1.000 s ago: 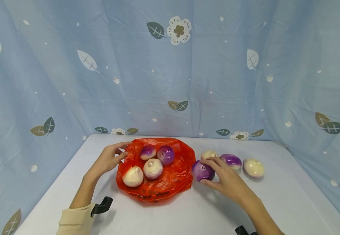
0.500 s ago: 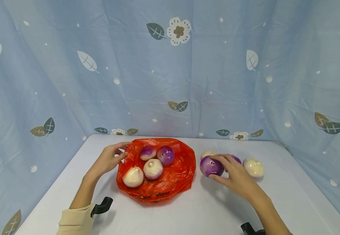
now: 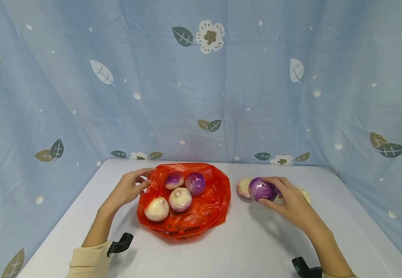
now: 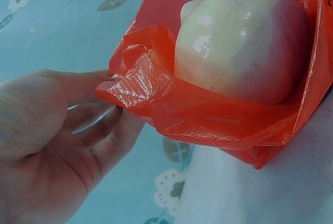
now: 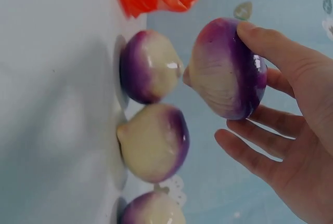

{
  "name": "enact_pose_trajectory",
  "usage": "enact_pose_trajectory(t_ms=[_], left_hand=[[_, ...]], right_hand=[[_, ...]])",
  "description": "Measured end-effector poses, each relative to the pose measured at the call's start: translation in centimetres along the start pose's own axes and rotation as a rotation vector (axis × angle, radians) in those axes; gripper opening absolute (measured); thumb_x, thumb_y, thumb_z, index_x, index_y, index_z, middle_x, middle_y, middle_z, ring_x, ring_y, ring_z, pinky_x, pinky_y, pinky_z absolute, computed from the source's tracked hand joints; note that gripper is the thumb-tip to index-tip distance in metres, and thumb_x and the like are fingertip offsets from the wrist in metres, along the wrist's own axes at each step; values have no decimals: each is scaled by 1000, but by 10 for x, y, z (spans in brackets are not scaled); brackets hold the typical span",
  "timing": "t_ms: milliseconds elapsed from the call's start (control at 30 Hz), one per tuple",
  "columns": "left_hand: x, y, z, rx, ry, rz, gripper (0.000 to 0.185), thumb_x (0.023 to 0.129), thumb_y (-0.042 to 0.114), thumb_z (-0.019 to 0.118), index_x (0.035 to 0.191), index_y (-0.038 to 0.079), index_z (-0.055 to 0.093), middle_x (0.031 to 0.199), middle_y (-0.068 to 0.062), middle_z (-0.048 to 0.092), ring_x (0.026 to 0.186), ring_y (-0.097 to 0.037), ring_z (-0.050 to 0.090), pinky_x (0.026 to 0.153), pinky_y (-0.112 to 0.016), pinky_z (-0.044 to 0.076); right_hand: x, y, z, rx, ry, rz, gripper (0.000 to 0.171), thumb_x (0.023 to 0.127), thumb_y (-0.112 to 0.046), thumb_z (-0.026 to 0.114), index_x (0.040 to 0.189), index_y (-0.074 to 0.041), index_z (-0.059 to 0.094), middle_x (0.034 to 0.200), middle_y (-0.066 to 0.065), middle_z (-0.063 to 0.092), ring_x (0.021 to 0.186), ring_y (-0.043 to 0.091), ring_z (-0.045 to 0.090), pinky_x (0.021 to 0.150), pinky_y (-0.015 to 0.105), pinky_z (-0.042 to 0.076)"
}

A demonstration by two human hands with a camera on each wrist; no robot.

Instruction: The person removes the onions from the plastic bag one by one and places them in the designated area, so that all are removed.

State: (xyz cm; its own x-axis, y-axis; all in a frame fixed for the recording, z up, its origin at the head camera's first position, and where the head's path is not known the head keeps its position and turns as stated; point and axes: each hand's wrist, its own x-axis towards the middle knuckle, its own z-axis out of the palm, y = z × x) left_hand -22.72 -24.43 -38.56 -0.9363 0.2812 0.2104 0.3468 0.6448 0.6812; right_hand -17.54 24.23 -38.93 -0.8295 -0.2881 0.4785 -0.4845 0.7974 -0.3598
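Note:
A red plastic bag point(image 3: 201, 210) lies open on the white table point(image 3: 242, 247) with several purple-and-cream turnips point(image 3: 180, 199) in it. My left hand point(image 3: 144, 180) pinches the bag's left rim point(image 4: 136, 81) between thumb and fingers; a cream turnip point(image 4: 239, 37) bulges inside. My right hand point(image 3: 264, 190) grips a purple turnip point(image 3: 258, 189) and holds it just above the table, right of the bag. In the right wrist view the held turnip point(image 5: 218, 68) hangs beside three turnips point(image 5: 156, 141) that rest on the table. One turnip point(image 3: 242, 188) shows left of the hand; another point(image 3: 306, 195) is mostly hidden behind it.
Blue patterned curtains point(image 3: 201, 96) close in the table on the back and both sides. Black wrist mounts point(image 3: 121, 243) sit by each forearm. Bare table point(image 3: 235, 258) lies in front of the bag.
My right hand has lifted the purple turnip off the table and carried it right and back, over the other turnips. The left hand and the bag have stayed put.

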Motion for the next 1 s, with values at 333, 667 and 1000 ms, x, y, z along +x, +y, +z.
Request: enact_pose_trajectory(t_ms=[333, 667, 1000], left_hand=[[0, 3, -2, -10, -4, 11, 44, 93, 1, 60, 137, 5, 56, 116, -23, 65, 85, -25, 69, 60, -22, 58], [0, -1, 0, -7, -2, 19, 46, 93, 0, 61, 137, 9, 56, 116, -21, 66, 85, -24, 69, 60, -22, 58], [0, 1, 0, -12, -3, 7, 46, 93, 0, 61, 137, 9, 56, 117, -22, 65, 85, -23, 68, 60, -22, 58]], right_hand=[[-2, 15, -17, -12, 74, 10, 59, 75, -27, 85, 127, -11, 60, 112, 9, 63, 81, 22, 66, 62, 30, 59], [-7, 26, -31, -6, 89, 65, 60, 76, -25, 85, 128, -9, 59, 115, 14, 61, 97, 30, 63, 64, 32, 59], [-14, 42, -46, -22, 99, 134, 64, 76, -27, 84, 131, -9, 57, 117, 20, 60, 101, 36, 59, 63, 20, 56]])
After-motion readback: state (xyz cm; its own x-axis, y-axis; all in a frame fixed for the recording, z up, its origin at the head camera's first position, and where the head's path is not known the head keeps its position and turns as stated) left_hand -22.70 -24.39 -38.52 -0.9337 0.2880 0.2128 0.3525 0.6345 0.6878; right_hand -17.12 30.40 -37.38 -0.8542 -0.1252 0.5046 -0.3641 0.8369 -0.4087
